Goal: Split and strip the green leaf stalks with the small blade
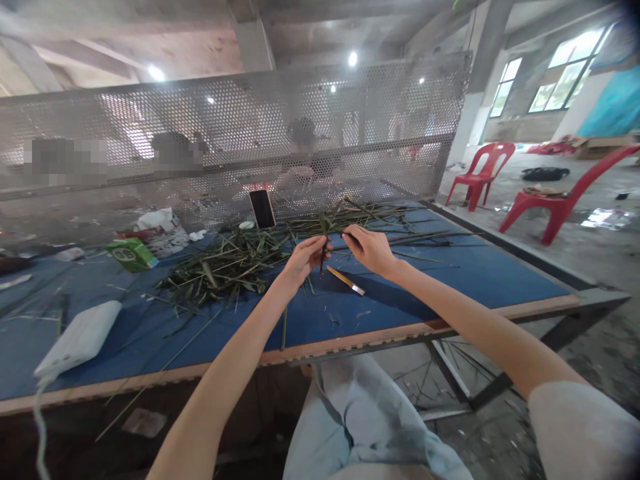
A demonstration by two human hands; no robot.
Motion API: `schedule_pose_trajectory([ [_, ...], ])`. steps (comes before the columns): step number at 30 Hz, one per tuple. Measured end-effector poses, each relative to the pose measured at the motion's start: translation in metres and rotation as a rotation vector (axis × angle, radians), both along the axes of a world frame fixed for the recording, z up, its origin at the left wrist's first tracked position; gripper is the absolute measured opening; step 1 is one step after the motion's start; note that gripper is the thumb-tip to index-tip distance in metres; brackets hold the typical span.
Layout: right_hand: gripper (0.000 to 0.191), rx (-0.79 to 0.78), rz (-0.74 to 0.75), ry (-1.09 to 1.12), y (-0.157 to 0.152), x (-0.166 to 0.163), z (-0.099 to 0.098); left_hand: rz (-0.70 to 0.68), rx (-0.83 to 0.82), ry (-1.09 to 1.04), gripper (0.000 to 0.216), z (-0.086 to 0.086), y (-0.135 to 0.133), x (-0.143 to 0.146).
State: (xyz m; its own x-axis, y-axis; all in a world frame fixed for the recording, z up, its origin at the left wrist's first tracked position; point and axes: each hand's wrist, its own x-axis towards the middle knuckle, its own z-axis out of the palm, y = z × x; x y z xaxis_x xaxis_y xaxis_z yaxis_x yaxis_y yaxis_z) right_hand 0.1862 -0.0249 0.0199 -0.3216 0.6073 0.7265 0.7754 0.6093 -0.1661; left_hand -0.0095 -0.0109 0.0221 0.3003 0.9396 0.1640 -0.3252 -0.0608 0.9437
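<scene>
Between my hands is a small bundle of green leaf strips, its dark stem end pointing down over the blue table. My left hand pinches this bundle near its lower part. Just to the right, my right hand has its fingertips closed at the side of the bundle, apparently on a thin strip end that is hard to make out. Below them on the tabletop lies a yellow-handled cutter. A heap of loose green leaf strips spreads to the left, and longer strips lie behind my hands.
A phone leans upright against the perforated metal screen. On the left are a green box, crumpled white wrapping and a white power bank with a cable. Red chairs stand beyond the table's right edge. People sit behind the screen.
</scene>
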Motion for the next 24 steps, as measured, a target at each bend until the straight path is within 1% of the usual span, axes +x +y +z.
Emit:
schedule_pose_trajectory([
  [3, 0.037, -0.028, 0.007, 0.096, -0.002, -0.002, -0.002, 0.044, 0.049, 0.037, 0.023, 0.001, -0.002, 0.003],
  [6, 0.038, -0.09, 0.027, 0.177, -0.004, -0.002, -0.002, 0.071, 0.057, 0.075, 0.023, 0.002, -0.005, 0.005],
  [9, 0.034, -0.156, 0.144, 0.242, -0.007, -0.003, -0.001, 0.088, 0.069, 0.099, 0.023, 0.001, -0.006, 0.007],
  [12, 0.025, -0.144, 0.272, 0.335, -0.008, -0.008, -0.002, 0.081, 0.114, 0.11, 0.026, 0.0, -0.007, 0.009],
  [15, 0.02, -0.156, 0.328, 0.408, -0.006, -0.012, -0.002, 0.083, 0.145, 0.124, 0.027, -0.001, -0.008, 0.011],
  [20, 0.019, -0.324, 0.393, 0.49, -0.004, -0.013, 0.0, 0.115, 0.151, 0.138, 0.026, 0.0, -0.01, 0.013],
  [24, 0.016, -0.527, 0.507, 0.564, -0.003, -0.012, 0.004, 0.139, 0.119, 0.131, 0.023, 0.001, -0.012, 0.014],
])
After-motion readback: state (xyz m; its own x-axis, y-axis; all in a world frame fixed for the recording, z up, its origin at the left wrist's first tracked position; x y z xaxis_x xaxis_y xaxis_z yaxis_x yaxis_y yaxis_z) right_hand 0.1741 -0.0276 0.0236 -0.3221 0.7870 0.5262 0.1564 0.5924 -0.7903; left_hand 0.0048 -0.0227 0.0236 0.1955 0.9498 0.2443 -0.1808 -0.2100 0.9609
